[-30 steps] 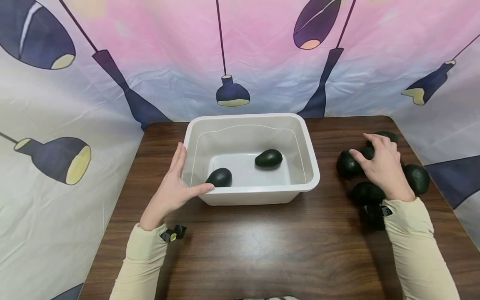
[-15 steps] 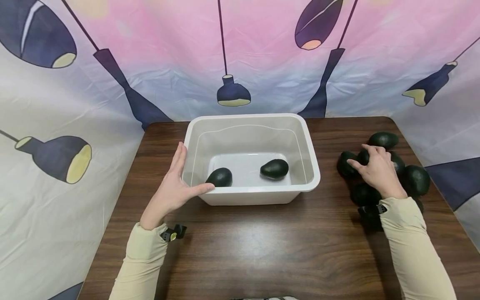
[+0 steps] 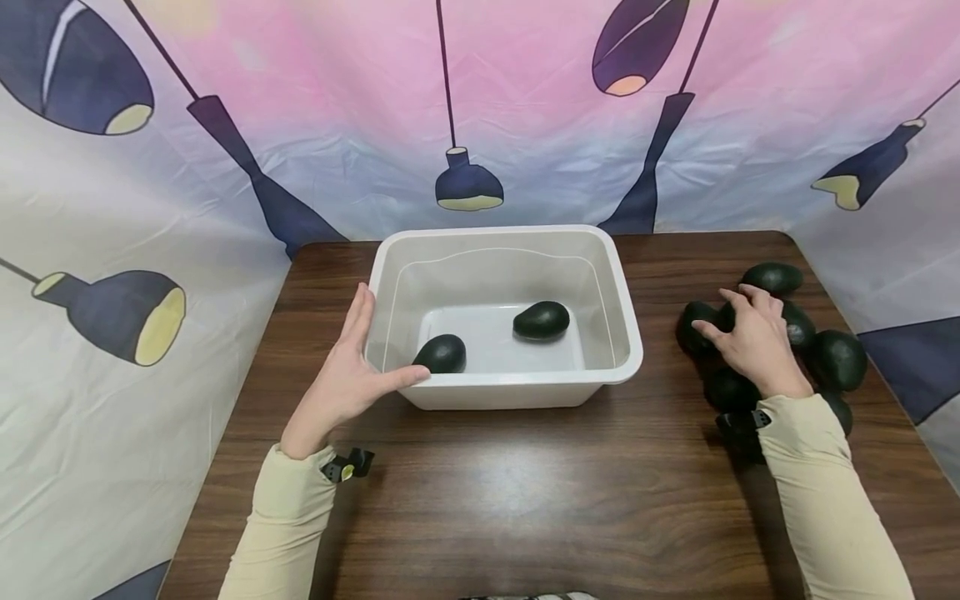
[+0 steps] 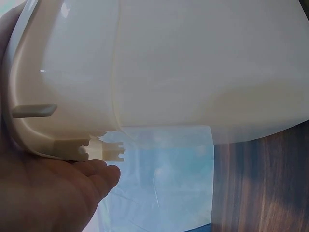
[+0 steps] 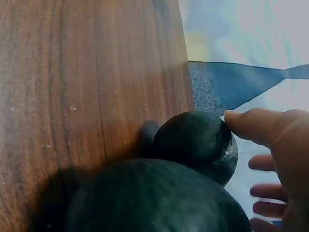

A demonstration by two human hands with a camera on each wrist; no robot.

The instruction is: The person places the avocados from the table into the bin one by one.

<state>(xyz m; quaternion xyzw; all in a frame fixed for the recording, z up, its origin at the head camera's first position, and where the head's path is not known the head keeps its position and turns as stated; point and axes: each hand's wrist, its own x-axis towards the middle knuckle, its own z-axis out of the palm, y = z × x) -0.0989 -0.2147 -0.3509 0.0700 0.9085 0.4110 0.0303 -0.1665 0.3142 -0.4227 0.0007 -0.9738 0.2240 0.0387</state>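
The left hand [image 3: 341, 383] rests on the near left corner of a white plastic bin [image 3: 510, 393], thumb along the front rim, fingers straight against the left side. In the left wrist view, fingertips [image 4: 108, 176] show beneath the bin's rim. Inside the bin lie two dark green avocados, one at the near left [image 3: 441, 354] and another right of centre [image 3: 542, 321]. Over a cluster of avocados at the right, the right hand [image 3: 757, 342] is spread, an avocado [image 3: 726, 317] partly showing between thumb and fingers. In the right wrist view, its thumb reaches an avocado's edge [image 5: 195, 142].
Around the right hand lie several more avocados, including one at the back [image 3: 772, 278] and one near the table's right edge [image 3: 837, 360]. The brown wooden table [image 3: 510, 500] meets a patterned cloth backdrop [image 3: 360, 100] behind and at both sides.
The right hand has shifted slightly toward the person and left, uncovering the back avocado. In the bin, the right avocado rolled toward the front wall, then back toward the middle. The left hand stays put.
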